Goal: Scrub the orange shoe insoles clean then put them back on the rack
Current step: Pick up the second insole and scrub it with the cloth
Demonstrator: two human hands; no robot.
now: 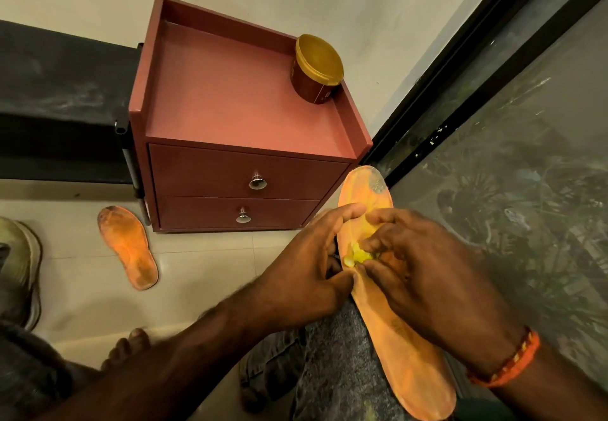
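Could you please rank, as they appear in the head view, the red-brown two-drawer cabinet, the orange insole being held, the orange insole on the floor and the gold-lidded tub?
1. Red-brown two-drawer cabinet.
2. Held orange insole, though nearness to the camera enlarges it.
3. Orange insole on the floor.
4. Gold-lidded tub.

Orange insole (404, 348) lies across my knee, top face up, toe end pointing away toward the dark wall, heel end near me; grey worn patch at the toe, dirty smudges along the length. My left hand (306, 275) grips its edge, my right hand (424, 266) presses a small yellow scrub pad (357, 257) onto its middle. Second orange insole (130, 247) flat on the floor tiles, well apart to my left, face up, dark grime at toe and heel
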